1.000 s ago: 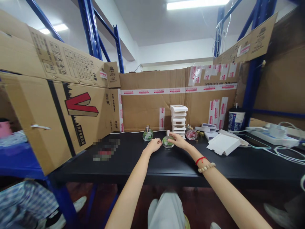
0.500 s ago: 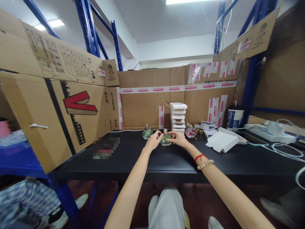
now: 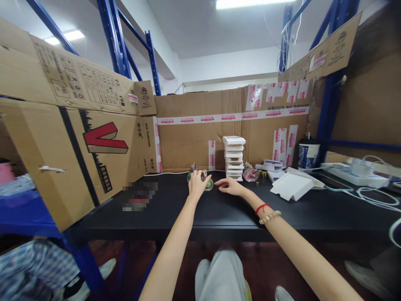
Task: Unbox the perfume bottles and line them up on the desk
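Observation:
My left hand (image 3: 197,184) is closed around a glass perfume bottle (image 3: 208,184) with green inside, standing on the black table. The fingers cover much of the bottle and its top. Just behind that hand is a second green perfume bottle (image 3: 189,176), mostly hidden. To the right, my right hand (image 3: 231,187) hovers low over the table, fingers loosely stretched toward the bottle but apart from it, with nothing in them. A pink perfume bottle (image 3: 250,173) stands farther back, beyond my right hand.
A stack of white trays (image 3: 234,158) rises behind the hands. On the right are an opened white box (image 3: 291,184), small gold caps (image 3: 262,173), a blue-patterned cup (image 3: 308,154), and a power strip (image 3: 360,177) with cables. Cardboard (image 3: 200,142) walls the table's back and left.
The bottle has shifted left, close to the second green bottle, with my left hand on it. My right hand has let go of it and its fingers have straightened.

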### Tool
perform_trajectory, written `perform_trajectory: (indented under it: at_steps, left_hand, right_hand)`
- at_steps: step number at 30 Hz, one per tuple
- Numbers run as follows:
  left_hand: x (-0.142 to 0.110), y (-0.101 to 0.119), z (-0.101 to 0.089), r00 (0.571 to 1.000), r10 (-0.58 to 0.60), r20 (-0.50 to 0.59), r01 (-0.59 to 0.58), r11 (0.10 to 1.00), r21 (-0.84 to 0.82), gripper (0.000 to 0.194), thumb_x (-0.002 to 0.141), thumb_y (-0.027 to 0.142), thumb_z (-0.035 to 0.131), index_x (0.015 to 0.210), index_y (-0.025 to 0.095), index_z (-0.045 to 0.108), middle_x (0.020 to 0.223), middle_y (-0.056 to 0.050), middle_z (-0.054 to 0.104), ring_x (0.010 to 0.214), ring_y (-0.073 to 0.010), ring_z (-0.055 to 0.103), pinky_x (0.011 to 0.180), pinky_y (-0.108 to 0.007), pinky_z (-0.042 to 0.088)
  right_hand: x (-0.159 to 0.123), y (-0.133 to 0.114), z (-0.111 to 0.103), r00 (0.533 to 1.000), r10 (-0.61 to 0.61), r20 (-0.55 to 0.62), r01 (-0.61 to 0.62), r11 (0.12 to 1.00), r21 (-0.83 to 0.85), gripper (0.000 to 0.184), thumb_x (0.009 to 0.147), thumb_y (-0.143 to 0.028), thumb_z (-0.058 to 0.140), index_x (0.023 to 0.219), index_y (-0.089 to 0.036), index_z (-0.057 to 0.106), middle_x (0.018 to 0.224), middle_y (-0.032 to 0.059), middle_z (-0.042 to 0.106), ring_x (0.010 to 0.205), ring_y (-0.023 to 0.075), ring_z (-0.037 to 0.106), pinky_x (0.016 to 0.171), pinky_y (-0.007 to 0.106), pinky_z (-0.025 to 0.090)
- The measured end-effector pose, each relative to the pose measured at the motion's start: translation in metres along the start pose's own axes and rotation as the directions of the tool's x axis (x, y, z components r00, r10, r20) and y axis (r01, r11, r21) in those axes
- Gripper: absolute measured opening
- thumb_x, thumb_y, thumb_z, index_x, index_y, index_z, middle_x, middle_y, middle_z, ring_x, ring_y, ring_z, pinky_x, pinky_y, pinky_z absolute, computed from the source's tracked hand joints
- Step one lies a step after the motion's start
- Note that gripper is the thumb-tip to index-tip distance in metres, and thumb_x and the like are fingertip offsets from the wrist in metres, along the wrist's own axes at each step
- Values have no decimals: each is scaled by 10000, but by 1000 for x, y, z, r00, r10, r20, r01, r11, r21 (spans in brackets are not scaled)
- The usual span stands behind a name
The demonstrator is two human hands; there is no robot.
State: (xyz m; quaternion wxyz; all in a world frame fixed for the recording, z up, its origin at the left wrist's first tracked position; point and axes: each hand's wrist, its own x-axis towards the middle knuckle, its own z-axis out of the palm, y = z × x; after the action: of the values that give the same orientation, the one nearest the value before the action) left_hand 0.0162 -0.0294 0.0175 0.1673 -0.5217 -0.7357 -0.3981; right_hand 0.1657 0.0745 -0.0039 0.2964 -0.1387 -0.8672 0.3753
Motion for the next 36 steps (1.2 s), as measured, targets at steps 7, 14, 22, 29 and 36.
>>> perform_trajectory:
  at_steps: [7, 14, 22, 29, 36]
  left_hand:
    - [2, -2, 1, 969, -221, -110, 224, 974, 20, 131, 800, 312, 527, 870, 204, 554, 969, -67, 512, 981, -218, 491, 748, -293, 423]
    - [4, -9, -1, 875, -435, -213, 436, 899, -42, 180, 825, 260, 455, 979, 180, 505, 1061, -127, 469, 1074, -282, 439, 722, -343, 446]
    - [6, -17, 5, 875, -458, -156, 434, 885, -167, 359, 704, 303, 677, 988, 199, 485, 1034, -77, 453, 866, -215, 574, 696, -313, 462]
    - [8, -20, 12, 869, -469, -157, 420, 867, -268, 342, 722, 238, 656, 1013, 191, 484, 981, -56, 432, 721, -145, 592, 595, -257, 469]
    - [8, -12, 7, 858, -473, -202, 420, 871, -254, 246, 747, 200, 578, 973, 191, 483, 986, -63, 461, 761, -169, 591, 632, -268, 437]
  right_hand:
    - [0, 5, -7, 1000, -13, -19, 8, 978, -207, 219, 692, -87, 531, 804, -165, 703, 769, 37, 707, 717, 152, 640, 732, 291, 499]
    - [-1, 5, -8, 999, -34, -22, 25, 948, -317, 249, 715, -67, 500, 816, -167, 705, 813, 37, 709, 748, 148, 638, 736, 268, 481]
    - [0, 8, -9, 999, -30, -14, 22, 923, -384, 253, 713, -61, 503, 821, -159, 710, 791, 38, 709, 733, 146, 635, 717, 256, 476]
    - [0, 5, -9, 1000, 1, -21, -10, 913, -407, 258, 721, -64, 507, 835, -169, 713, 799, 27, 709, 729, 129, 631, 705, 226, 471]
    - [-5, -3, -12, 969, 98, -228, -195, 872, -449, 212, 695, -100, 553, 749, -229, 712, 752, -14, 691, 691, 130, 601, 650, 220, 437]
